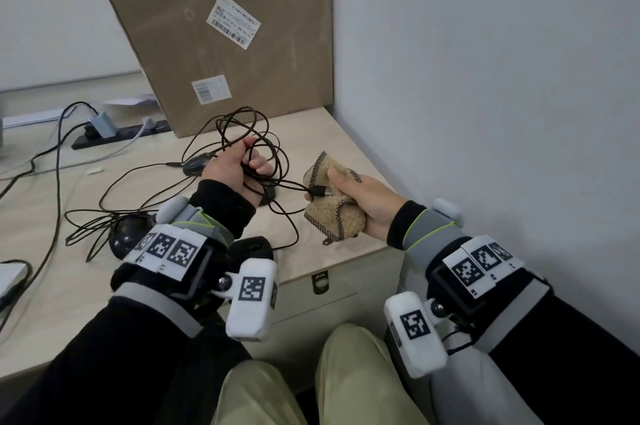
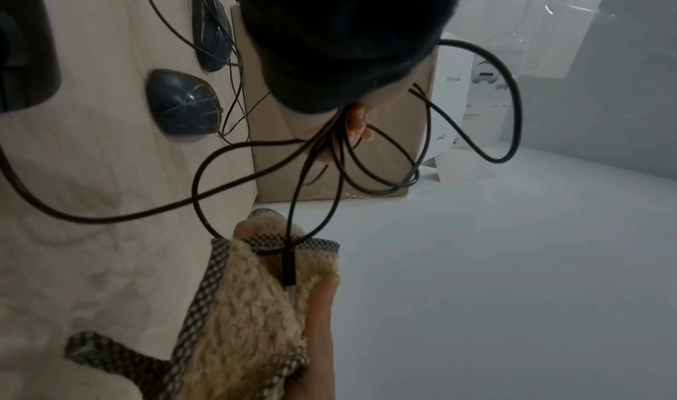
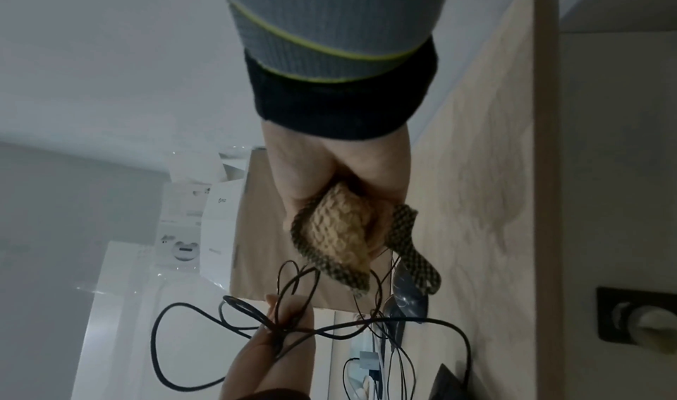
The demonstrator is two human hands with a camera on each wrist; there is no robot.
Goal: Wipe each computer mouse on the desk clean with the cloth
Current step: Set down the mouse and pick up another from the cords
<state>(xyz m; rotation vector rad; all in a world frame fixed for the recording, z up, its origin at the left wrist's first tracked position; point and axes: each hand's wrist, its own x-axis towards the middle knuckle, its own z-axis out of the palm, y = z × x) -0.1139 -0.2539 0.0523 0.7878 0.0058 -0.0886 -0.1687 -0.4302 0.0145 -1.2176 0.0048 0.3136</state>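
Here the left hand [image 1: 239, 168] is clenched around a bundle of dark cable [image 1: 242, 134], the fingers curled over several gathered strands while loose loops stand up above the fist and spill down toward the desk [image 1: 104, 182]. It is raised a little off the desktop, knuckles up, the wrist in a black cuff with a tracker strapped behind it. At three o'clock from it the right hand [image 1: 356, 206] grips a folded tan fleecy cloth [image 1: 332, 217] with a checked border, fingers wrapped underneath and the thumb lying along the top; the cable's USB plug [image 1: 320, 190] rests against the cloth at the thumb tip, and one strand runs straight across the gap between the two hands. The right hand is held over the near right corner of the desk, palm turned inward. Beyond the left fist, at about eleven o'clock, a black mouse [image 1: 197, 163] lies on the desk; a second, rounded black mouse [image 1: 128, 237] sits at seven o'clock, partly hidden by the left wrist tracker, among slack cable loops. Farther back at twelve o'clock a big cardboard box [image 1: 225, 26] leans against the wall, and a black power strip [image 1: 117, 135] lies at ten o'clock.
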